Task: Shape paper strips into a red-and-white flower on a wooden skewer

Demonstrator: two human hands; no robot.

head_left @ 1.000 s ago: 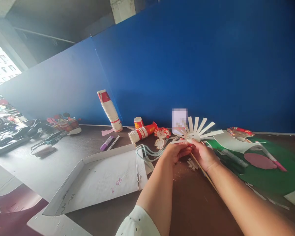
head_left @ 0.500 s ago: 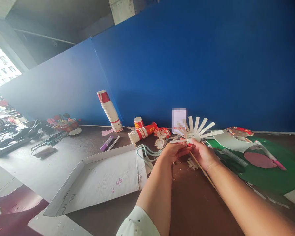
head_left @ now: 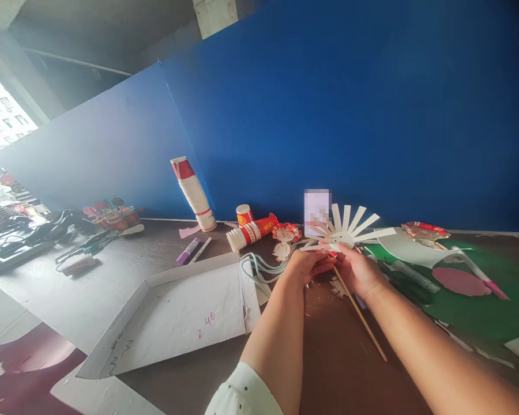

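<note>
In front of me I hold a white paper cup cut into strips (head_left: 341, 238), its strips spread out like petals round the small base. My left hand (head_left: 308, 266) is closed on its lower left side. My right hand (head_left: 360, 273) grips it from the right, thumb on the base. A thin wooden stick (head_left: 360, 311) slants down from between my hands toward the right forearm. Which fingers hold its top end is hidden. Behind my left hand lies a cut-out paper figure with a red fringe (head_left: 284, 241).
A shallow white cardboard box (head_left: 177, 323) lies left of my arms. Farther back are a tall stack of paper cups (head_left: 194, 196), red cups lying down (head_left: 253, 231) and a purple glue stick (head_left: 188, 251). Green sheet material (head_left: 497, 288) with a pink oval (head_left: 461, 281) is at right.
The wooden stick's lower end has swung away from my right forearm and shows fully. My hands keep their hold on the cut cup, almost in the same place.
</note>
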